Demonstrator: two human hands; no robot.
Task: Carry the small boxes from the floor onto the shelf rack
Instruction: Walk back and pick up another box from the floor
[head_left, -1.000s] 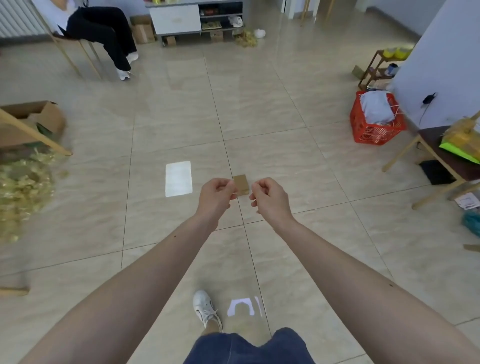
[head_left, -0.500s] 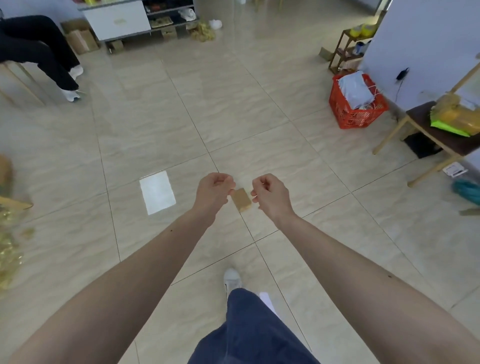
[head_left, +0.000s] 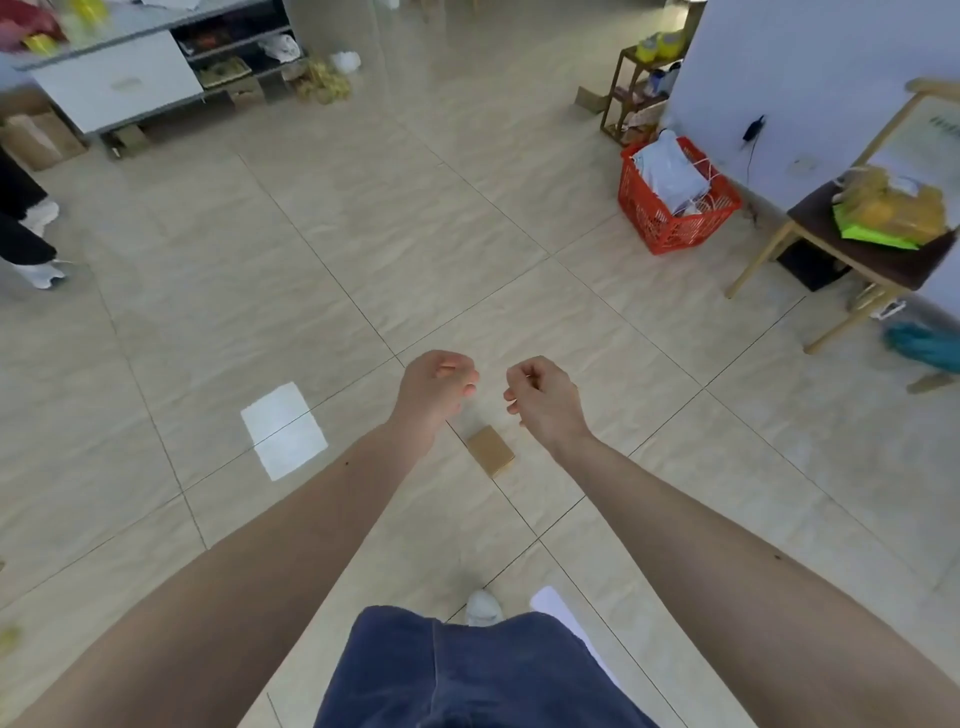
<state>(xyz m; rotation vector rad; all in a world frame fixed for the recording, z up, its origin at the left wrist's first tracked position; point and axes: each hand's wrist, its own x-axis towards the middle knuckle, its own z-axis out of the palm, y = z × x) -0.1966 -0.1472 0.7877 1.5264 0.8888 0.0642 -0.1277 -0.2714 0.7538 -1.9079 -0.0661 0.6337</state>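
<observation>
A small brown cardboard box (head_left: 491, 449) shows against the tiled floor just below and between my hands, touching neither; whether it lies on the floor or is in the air I cannot tell. My left hand (head_left: 436, 387) is curled into a loose fist with nothing in it. My right hand (head_left: 540, 392) is a short gap to its right, fingers also curled and empty. A grey shelf rack (head_left: 234, 52) with a white front panel stands at the far back left.
A red basket (head_left: 675, 228) with bags stands at right beside a small wooden rack (head_left: 636, 98). A wooden chair (head_left: 857, 254) with packets is further right. A seated person's legs (head_left: 26, 234) are at the left edge. My foot (head_left: 483, 605) is below.
Both hands held the small box between their fingertips; now they have let go and the box is below them. The view has swung to the right.
</observation>
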